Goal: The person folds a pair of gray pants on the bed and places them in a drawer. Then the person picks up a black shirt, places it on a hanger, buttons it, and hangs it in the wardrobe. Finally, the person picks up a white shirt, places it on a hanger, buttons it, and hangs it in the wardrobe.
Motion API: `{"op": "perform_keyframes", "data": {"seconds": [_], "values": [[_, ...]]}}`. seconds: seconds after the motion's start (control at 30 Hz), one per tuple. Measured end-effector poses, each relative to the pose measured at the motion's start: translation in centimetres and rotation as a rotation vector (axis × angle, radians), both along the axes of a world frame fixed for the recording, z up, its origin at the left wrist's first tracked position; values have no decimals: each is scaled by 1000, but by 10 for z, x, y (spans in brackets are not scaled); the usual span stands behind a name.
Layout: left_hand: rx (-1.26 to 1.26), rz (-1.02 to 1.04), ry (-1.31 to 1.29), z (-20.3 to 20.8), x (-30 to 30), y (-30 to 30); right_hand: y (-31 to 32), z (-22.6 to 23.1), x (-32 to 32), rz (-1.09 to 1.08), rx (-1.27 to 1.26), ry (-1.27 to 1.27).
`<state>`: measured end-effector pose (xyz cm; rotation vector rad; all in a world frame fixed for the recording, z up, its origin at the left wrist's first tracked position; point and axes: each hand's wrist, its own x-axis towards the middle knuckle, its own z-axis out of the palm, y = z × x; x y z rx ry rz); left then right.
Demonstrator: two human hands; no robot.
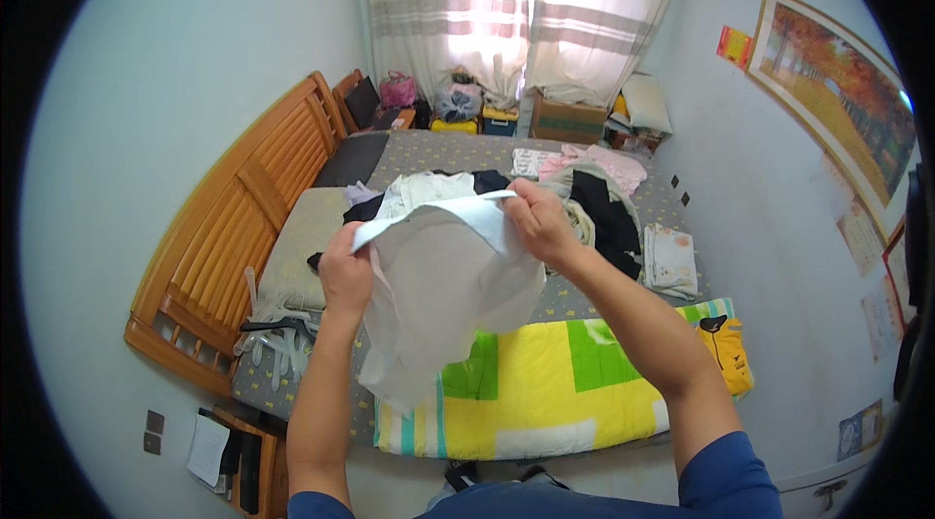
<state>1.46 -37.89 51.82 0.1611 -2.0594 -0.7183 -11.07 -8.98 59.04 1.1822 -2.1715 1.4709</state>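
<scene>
Blue sleeves (726,480) frame a limp, thin garment (453,276), its curved pale-blue edge (481,217) clamped by left hand (346,276) and right hand (541,224).

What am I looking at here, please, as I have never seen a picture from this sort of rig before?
There is no machine at work here, only a person's two bare hands. The single picture comes from a wide fisheye camera on the person's head, looking down, so the room curves toward the dark rim and the forearms enter from below.

The left hand and right hand each grip an end of the light-blue collar of a thin, pale garment, which hangs open between them.

Below is a bed with a grey patterned sheet. On it lie loose clothes beyond the hands, hangers at the left, and a yellow, green and white quilt along the near edge.
</scene>
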Motion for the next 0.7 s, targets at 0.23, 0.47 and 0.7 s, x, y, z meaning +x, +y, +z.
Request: {"op": "perform_keyframes", "data": {"seconds": [0.23,0.47,0.7], "values": [[-314,269,495,127,83,26,77,144,83,166,-31,43],[12,-66,233,212,164,105,186,162,136,43,-151,49],[-119,-148,245,210,221,193,283,138,167,9,-128,43]]}}
